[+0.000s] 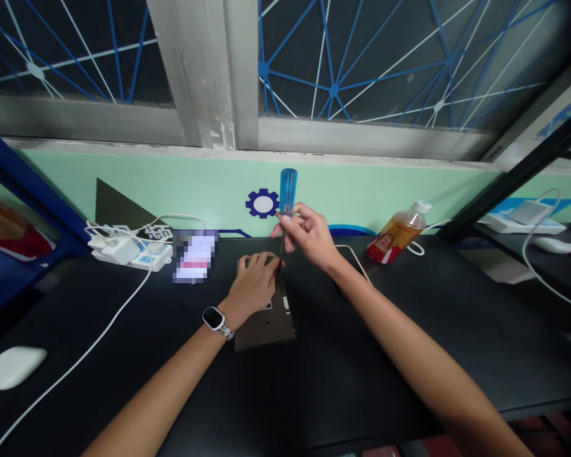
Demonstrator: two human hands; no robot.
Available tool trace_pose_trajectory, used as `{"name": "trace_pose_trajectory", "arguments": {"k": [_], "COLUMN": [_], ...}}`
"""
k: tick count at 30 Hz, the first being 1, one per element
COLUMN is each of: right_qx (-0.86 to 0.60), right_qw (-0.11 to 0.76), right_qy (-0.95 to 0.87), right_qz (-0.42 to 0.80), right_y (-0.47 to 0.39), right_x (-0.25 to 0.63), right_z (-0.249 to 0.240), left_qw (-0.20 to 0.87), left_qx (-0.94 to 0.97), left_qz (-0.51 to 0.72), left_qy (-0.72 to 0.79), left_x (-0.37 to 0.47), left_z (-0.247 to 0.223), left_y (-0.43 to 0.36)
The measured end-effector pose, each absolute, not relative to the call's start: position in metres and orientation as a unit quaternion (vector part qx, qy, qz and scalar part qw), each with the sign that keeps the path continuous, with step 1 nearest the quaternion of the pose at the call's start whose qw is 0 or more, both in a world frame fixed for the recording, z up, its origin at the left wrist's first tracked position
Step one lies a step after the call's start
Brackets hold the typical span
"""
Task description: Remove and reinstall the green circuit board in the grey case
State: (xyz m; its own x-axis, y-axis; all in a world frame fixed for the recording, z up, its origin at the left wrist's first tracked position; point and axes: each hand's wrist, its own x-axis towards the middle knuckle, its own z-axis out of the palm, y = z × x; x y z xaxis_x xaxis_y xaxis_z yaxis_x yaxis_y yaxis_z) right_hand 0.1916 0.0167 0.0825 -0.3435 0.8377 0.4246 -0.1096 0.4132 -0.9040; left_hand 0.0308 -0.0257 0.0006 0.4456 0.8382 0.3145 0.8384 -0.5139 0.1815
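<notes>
A screwdriver with a clear blue handle (288,189) stands nearly upright, its dark shaft pointing down to the far right part of a flat dark device (266,330). My right hand (309,235) has its fingers closed round the lower end of the handle. My left hand (254,284) lies spread over the far half of the device, its fingertips beside the screwdriver's shaft. The tip is hard to make out there. The device lies flat on the black table (276,393), with small white labels on its surface.
Left of the device lies a phone with a lit, blurred screen (196,257), near a white power strip (147,254) with cables. On the right are another phone (354,261) and a tilted drink bottle (396,233). A white mouse (16,367) rests at the left edge.
</notes>
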Motion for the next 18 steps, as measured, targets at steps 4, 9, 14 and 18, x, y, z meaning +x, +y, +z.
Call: {"name": "trace_pose_trajectory", "arguments": {"k": [4,9,14,18], "right_qx": [-0.277,-0.306,-0.310,-0.308], "right_qw": [0.498,0.495,0.462,0.411], "right_qy": [-0.671,-0.639,-0.661,-0.698], "right_qz": [0.474,0.503,0.503,0.499], "right_y": [0.014,0.015,0.016,0.012], "right_x": [0.192,0.191,0.199,0.209], "right_z": [0.081,0.073,0.076,0.085], "left_qw": [0.002,0.005,-0.005,-0.004], "left_qx": [-0.849,-0.849,-0.846,-0.847], "left_qz": [-0.185,-0.185,-0.183,-0.184], "left_qy": [-0.495,-0.496,-0.500,-0.499], "left_x": [0.031,0.031,0.032,0.032], "left_z": [0.000,0.001,0.001,0.001], "left_y": [-0.026,-0.026,-0.026,-0.026]}}
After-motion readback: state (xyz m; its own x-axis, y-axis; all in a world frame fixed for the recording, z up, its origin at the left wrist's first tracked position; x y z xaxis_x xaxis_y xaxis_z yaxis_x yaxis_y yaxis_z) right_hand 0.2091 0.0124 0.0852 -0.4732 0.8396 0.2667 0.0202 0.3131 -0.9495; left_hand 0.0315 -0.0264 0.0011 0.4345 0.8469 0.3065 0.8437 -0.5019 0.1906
